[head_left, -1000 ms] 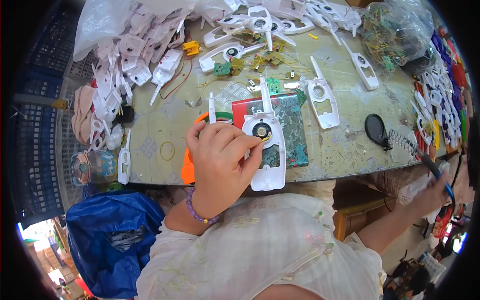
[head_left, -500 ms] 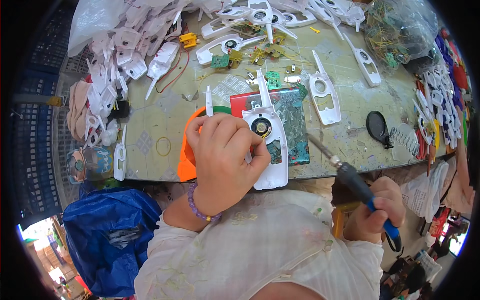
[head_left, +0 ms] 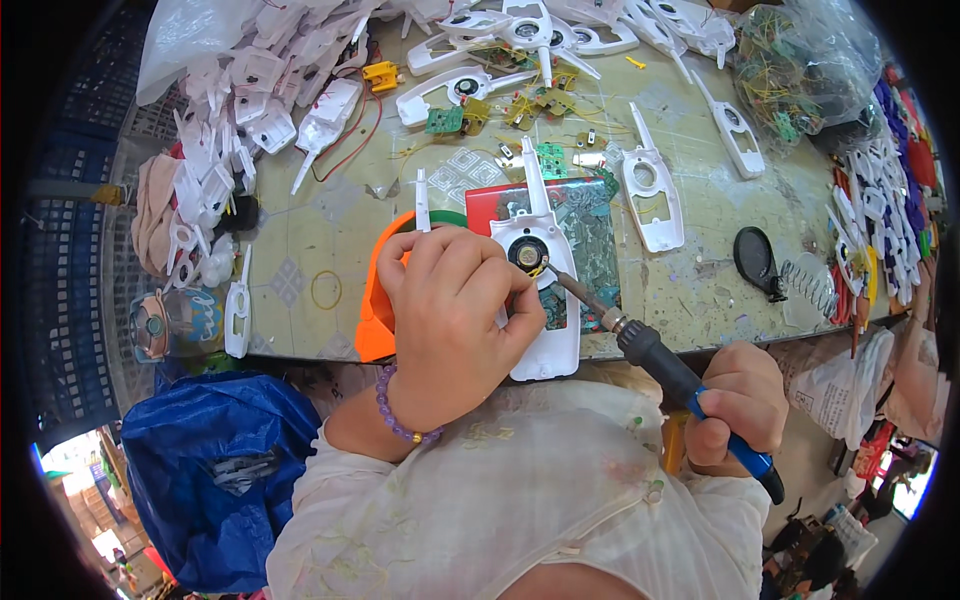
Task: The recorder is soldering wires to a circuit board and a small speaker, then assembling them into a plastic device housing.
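Note:
My right hand (head_left: pixel 742 405) grips a soldering iron (head_left: pixel 655 360) with a black and blue handle. Its tip meets the wire side of a small round speaker (head_left: pixel 528 254). That speaker sits in a white plastic casing (head_left: pixel 552 340) with a long narrow stem, lying on a red and dark patterned board (head_left: pixel 590 235). My left hand (head_left: pixel 460 310) is closed over the casing's left side, thumb and forefinger pinched beside the speaker. A slim white casing piece (head_left: pixel 422 200) sticks out above its fingers; the palm hides the rest.
An orange holder (head_left: pixel 375 325) stands behind my left hand. White casings are heaped at the far left (head_left: pixel 255 95); green circuit boards (head_left: pixel 445 121) lie at the back. To the right are a loose casing (head_left: pixel 655 205), a black round part (head_left: pixel 755 262) and a spring (head_left: pixel 808 285).
My right hand has moved the soldering iron left and up, so its tip has come from beside the board to the speaker. My left hand has stayed almost in place.

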A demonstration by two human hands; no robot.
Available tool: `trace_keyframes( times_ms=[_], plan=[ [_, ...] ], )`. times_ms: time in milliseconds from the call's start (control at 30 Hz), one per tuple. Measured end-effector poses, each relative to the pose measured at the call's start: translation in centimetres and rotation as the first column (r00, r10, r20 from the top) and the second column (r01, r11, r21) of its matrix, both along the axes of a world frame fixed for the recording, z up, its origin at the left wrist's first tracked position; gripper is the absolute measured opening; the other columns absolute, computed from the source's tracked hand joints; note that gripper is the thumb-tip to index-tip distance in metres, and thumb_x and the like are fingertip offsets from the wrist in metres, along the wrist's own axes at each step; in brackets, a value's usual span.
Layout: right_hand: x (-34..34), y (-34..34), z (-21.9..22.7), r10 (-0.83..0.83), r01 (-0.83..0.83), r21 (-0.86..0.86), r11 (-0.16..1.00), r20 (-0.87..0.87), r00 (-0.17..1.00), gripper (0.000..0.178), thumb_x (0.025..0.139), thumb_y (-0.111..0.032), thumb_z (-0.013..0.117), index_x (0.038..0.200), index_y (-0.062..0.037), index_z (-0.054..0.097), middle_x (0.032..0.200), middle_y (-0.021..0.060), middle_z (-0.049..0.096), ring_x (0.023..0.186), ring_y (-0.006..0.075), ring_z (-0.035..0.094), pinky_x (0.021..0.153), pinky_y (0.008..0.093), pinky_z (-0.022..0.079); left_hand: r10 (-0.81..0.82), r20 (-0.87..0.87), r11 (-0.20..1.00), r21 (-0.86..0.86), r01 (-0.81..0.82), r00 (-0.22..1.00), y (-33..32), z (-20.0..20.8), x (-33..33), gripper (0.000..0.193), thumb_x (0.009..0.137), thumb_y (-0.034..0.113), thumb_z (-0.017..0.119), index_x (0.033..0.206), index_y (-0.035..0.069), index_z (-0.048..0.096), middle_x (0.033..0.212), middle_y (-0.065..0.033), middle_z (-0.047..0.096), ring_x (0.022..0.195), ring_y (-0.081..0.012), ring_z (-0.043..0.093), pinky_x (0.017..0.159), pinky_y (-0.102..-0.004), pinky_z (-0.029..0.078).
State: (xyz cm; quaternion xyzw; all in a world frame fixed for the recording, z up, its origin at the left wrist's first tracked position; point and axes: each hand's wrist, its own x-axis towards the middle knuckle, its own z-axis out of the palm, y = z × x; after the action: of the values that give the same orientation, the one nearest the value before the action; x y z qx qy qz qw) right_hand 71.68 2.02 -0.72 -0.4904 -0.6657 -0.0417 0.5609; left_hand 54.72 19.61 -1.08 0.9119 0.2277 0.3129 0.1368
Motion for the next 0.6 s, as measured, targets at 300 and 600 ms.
trace_keyframes(
  times_ms=[300,600],
  plan=[
    [0.0,0.3,0.4,0.023,-0.023,-0.051,0.998,0.009,1.000,0.021,0.080,-0.014,0.070,0.090,-0.0012,0.056,0.060,0.0043,0.055,0.045,0.0171,0.049,0.039,0.0297,0.035,-0.001,-0.002,1.000,-0.008,0.001,1.000,0.1,0.0,-0.1,0.017,0.061,0.005,0.072,0.070,0.010,0.059,0.080,-0.0016,0.055,0.085,-0.0220,0.055,0.085,-0.0422,0.033],
    [0.0,1.4,3.5,0.024,-0.011,-0.172,0.985,0.075,0.997,0.020,0.072,-0.011,0.072,0.085,-0.0023,0.061,0.060,0.0030,0.053,0.046,0.0180,0.048,0.042,0.0305,0.037,-0.005,0.012,1.000,-0.014,0.005,1.000,0.1,0.0,0.4,0.015,0.061,0.005,0.070,0.067,0.010,0.058,0.078,-0.0008,0.056,0.085,-0.0222,0.055,0.083,-0.0433,0.034]
  ],
)
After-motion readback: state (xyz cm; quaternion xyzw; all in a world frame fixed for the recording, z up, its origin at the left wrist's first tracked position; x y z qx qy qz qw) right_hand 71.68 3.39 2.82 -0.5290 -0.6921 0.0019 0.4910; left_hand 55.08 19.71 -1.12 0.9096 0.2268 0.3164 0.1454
